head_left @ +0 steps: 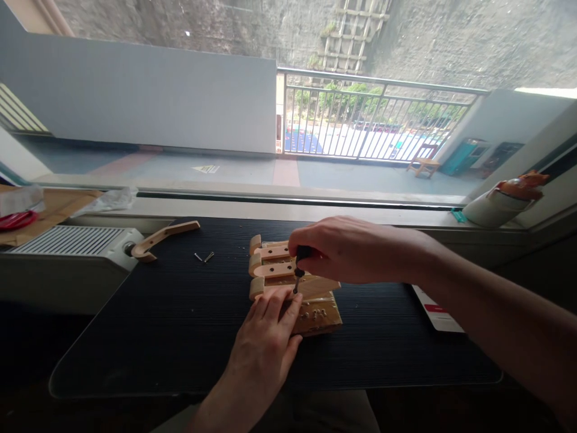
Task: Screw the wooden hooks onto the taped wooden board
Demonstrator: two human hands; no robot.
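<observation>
My right hand point(347, 249) is closed around a small dark-handled screwdriver point(299, 264), its tip pointing down onto a wooden assembly point(270, 267) of curved hook-shaped pieces on a block. My left hand point(265, 337) lies flat with fingers stretched out, pressing on the front of that assembly. Beside the left fingers lies a clear plastic packet point(318, 316) with small parts inside. All of this rests on a black ribbed mat point(171, 325).
A loose curved wooden piece point(162, 237) lies at the mat's back left, with two small screws point(204, 257) near it. A white radiator point(67, 255) stands left. A white and red card point(439, 313) lies right. Behind is a window sill point(225, 207).
</observation>
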